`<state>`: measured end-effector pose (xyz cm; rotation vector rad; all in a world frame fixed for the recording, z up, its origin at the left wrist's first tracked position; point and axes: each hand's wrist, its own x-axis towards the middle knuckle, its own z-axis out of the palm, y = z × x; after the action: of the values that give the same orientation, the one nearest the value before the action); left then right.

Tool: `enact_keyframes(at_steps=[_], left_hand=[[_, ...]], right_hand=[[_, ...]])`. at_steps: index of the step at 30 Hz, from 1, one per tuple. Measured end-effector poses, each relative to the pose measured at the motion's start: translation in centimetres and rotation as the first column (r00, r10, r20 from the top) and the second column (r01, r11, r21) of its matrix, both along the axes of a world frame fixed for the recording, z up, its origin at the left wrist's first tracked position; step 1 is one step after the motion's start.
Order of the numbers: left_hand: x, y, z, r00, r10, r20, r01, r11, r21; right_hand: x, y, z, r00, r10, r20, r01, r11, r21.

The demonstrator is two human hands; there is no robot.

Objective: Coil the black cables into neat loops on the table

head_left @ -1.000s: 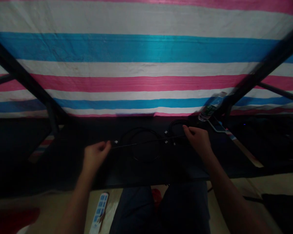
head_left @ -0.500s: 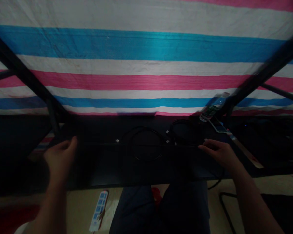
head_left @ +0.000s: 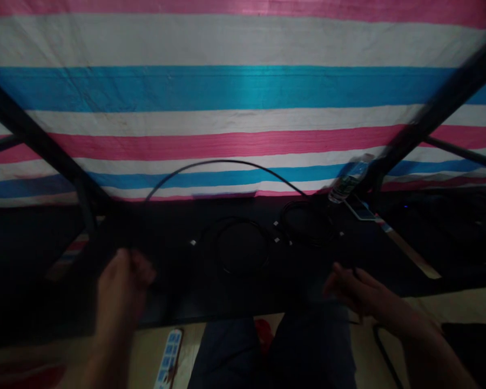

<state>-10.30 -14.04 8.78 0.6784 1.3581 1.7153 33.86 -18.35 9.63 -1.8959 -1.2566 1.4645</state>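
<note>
A black cable [head_left: 227,161] arches up between my two hands, its bow standing out against the striped sheet. My left hand [head_left: 123,278], blurred, is closed on the cable at the left of the dark table. On the right, my right hand [head_left: 358,289] is closed on the cable's other side, fingers pinched and smeared by motion. A coiled black cable [head_left: 243,219] with pale metal plugs lies on the table between the hands. Another coiled cable [head_left: 303,243] rests just right of it, near the bottle.
A plastic bottle [head_left: 350,181] leans at the back right, with a phone [head_left: 360,209] beside it. Dark frame bars [head_left: 36,138] slant up on both sides before the striped sheet [head_left: 243,86]. A power strip [head_left: 169,356] lies on the floor below the table [head_left: 178,302].
The cable, stretched straight and low between my hands before, now bows upward in an arch. Both hands have come nearer to me, the left also moving inward. The view has tilted slightly.
</note>
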Motion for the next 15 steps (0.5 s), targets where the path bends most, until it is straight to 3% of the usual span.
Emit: enact_keyframes(at_steps=[3, 6, 9, 12, 15], left_hand=[[4.8, -0.9, -0.6, 0.99, -0.136, 0.045, 0.131, 0.986, 0.101], [7.5, -1.6, -1.4, 0.96, -0.271, -0.067, 0.278, 0.952, 0.13], [9.1, -2.2, -1.5, 0.9, -0.331, -0.283, 0.378, 0.917, 0.13], [10.6, -3.0, -1.3, 0.795, -0.342, -0.501, 0.453, 0.884, 0.116], [12.5, -4.0, -1.7, 0.68, -0.348, -0.646, 0.552, 0.822, 0.138]], right_hand=[[-3.9, 0.0, 0.6, 0.953, 0.176, -0.248, -0.191, 0.981, -0.039], [-7.1, 0.2, -0.1, 0.865, 0.221, -0.451, -0.244, 0.97, 0.008], [-10.6, -0.2, -1.6, 0.816, 0.204, -0.54, -0.21, 0.976, 0.052], [-14.2, -1.1, -3.1, 0.764, 0.139, -0.63, -0.182, 0.983, -0.005], [-16.8, -1.8, -3.7, 0.712, -0.077, -0.697, 0.026, 0.996, -0.083]])
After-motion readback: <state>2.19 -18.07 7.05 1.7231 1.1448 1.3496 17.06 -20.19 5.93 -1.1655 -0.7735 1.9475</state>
